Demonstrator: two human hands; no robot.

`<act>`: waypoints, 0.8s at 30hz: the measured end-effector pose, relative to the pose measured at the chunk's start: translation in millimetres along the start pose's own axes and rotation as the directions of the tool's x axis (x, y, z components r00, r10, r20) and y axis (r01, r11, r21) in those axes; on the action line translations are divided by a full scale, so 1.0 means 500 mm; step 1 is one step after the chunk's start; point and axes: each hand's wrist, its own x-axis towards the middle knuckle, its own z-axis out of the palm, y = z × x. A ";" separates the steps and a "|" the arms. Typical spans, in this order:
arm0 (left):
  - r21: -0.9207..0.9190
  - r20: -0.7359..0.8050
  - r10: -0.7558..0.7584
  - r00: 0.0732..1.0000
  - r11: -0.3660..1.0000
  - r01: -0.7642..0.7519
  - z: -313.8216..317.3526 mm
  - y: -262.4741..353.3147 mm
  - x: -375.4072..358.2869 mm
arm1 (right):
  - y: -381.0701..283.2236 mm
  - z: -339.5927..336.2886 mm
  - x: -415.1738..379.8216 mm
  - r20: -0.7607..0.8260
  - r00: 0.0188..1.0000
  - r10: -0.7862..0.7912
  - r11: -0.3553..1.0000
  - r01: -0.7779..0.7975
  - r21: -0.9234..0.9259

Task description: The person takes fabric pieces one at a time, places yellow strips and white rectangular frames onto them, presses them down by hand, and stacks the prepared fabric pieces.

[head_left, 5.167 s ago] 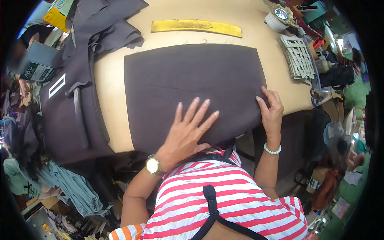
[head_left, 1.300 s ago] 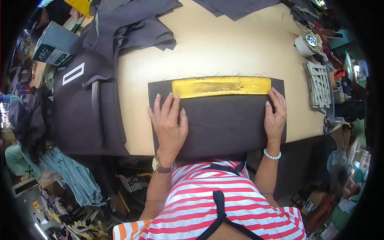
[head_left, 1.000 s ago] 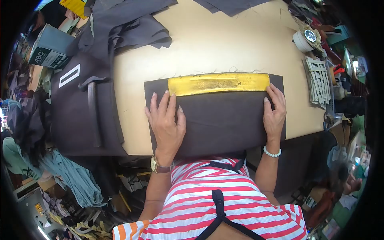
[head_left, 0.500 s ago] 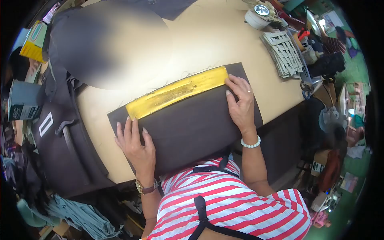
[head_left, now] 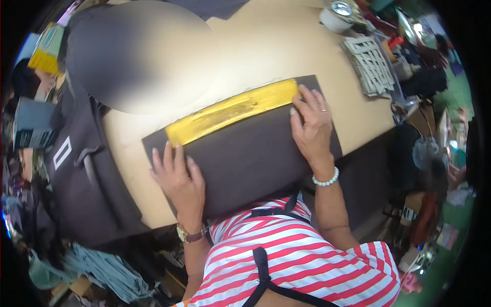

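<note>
A long yellow strip (head_left: 235,111), worn dark along its middle, lies flat near the far edge of a dark fabric panel (head_left: 245,158). Spread over the panel's left side, my left hand (head_left: 180,176) has its fingertips at the strip's lower left corner. My right hand (head_left: 313,128) rests on the panel's right side, fingers apart, with fingertips against the right end of the strip. Neither hand is closed around anything.
The pale tabletop (head_left: 271,46) ends near my body. Dark cloth (head_left: 84,204) with a white rectangle and a hammer-like tool (head_left: 91,169) covers the left. At right lie a stack of pale slatted pieces (head_left: 369,66) and a white roll (head_left: 335,21). A blurred disc hides the upper left.
The whole view has shifted slightly to the right. Both hands keep about the same places at the two ends of the yellow strip.
</note>
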 end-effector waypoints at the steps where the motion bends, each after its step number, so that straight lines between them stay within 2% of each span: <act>1: 0.015 -0.013 0.007 1.000 1.000 -0.007 0.001 0.000 0.001 | -0.004 -0.005 0.006 0.035 0.998 -0.044 0.996 0.047 -0.078; 4: 0.041 0.084 0.035 0.996 0.998 -0.039 -0.007 -0.003 0.016 | 0.014 -0.004 0.022 0.133 0.985 -0.113 0.983 0.130 -0.132; 7: 0.040 0.109 0.044 0.993 0.998 -0.048 -0.019 0.000 0.027 | -0.016 -0.013 0.039 0.150 0.975 -0.162 0.968 0.187 -0.170; 10: 0.139 0.123 0.132 0.984 0.979 -0.148 -0.023 0.003 0.038 | -0.019 -0.008 0.051 0.177 0.965 -0.193 0.946 0.231 -0.229; 11: 0.160 0.132 0.135 0.982 0.975 -0.155 -0.021 0.004 0.043 | -0.015 -0.007 0.055 0.126 0.965 -0.228 0.943 0.251 -0.218; 14: 0.199 0.073 0.250 0.966 0.945 -0.259 -0.034 0.014 0.061 | -0.010 -0.029 0.076 0.202 0.967 -0.156 0.982 0.173 -0.072; 17: 0.084 0.096 0.319 0.943 0.941 -0.327 -0.016 0.004 0.067 | 0.048 -0.037 0.115 0.250 0.968 0.031 0.951 -0.106 0.291; 20: 0.082 0.175 0.276 0.945 0.952 -0.293 -0.029 0.025 0.079 | 0.155 -0.021 0.150 -0.140 0.990 0.031 0.989 -0.010 0.147; 24: 0.075 0.181 0.232 0.956 0.966 -0.249 -0.030 0.039 0.084 | 0.270 -0.039 0.211 -0.318 0.930 0.185 0.972 -0.221 -0.081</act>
